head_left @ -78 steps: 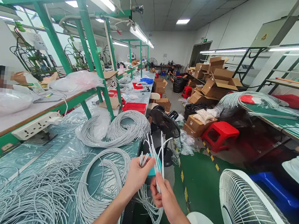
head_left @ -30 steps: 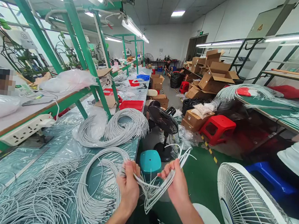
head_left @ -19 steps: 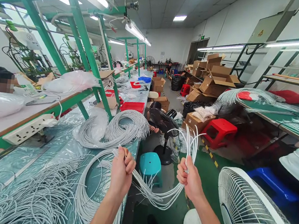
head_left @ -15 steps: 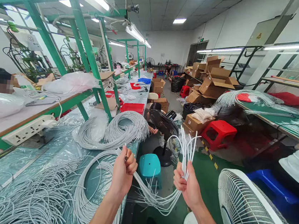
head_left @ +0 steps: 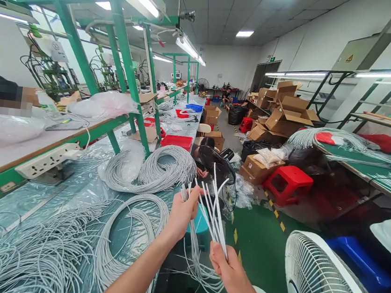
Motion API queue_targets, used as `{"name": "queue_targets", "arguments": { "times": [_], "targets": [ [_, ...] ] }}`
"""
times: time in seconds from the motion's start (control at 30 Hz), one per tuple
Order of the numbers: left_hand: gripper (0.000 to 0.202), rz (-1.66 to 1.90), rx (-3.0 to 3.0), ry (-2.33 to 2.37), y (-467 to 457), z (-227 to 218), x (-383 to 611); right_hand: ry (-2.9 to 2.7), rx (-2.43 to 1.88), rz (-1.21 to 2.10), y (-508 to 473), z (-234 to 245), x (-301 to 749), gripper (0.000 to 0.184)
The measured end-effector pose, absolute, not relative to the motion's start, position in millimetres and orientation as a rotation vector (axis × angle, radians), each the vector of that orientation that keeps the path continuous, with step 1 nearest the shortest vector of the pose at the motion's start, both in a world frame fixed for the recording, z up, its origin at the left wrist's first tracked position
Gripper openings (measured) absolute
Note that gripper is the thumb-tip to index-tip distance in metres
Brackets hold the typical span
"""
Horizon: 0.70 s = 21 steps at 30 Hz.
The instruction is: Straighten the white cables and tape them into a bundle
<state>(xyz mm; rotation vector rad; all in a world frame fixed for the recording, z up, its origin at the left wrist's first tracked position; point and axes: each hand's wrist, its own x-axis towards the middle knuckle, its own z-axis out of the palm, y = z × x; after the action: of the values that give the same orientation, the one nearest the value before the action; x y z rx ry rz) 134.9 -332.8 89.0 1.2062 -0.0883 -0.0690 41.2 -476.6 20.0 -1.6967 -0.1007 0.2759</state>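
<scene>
My right hand (head_left: 227,265) is closed round a bunch of thin white cables (head_left: 214,214), whose loose ends fan out upward above the fist. My left hand (head_left: 183,213) is closed on the grey-white ends at the other side of the bunch, just left of the fanned ends; its fingers are partly hidden. Between the hands the cables sag in a hanging loop (head_left: 198,271). On the bench to the left lie a coil of the same cable (head_left: 106,249), a bigger pile of coils (head_left: 168,169) behind it, and many loose cut lengths (head_left: 43,246).
A white fan (head_left: 328,284) stands at my lower right, and a black fan (head_left: 217,160) is ahead beyond a teal stool (head_left: 201,225). Red stool (head_left: 288,185) and cardboard boxes (head_left: 258,165) stand to the right. A person crouches near the black fan; others sit left and right.
My hands have come closer together. The right hand has moved left and down with the cables, and the left hand has moved right. The camera view has shifted slightly.
</scene>
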Motion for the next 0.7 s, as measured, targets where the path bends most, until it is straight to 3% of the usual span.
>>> {"name": "queue_targets", "arguments": {
  "times": [0.7],
  "targets": [
    [0.05,-0.137,1.301,-0.132,-323.7,85.1,129.2,-0.027,-1.53,0.338,-465.4,19.1,43.0,0.061]
  ]
}}
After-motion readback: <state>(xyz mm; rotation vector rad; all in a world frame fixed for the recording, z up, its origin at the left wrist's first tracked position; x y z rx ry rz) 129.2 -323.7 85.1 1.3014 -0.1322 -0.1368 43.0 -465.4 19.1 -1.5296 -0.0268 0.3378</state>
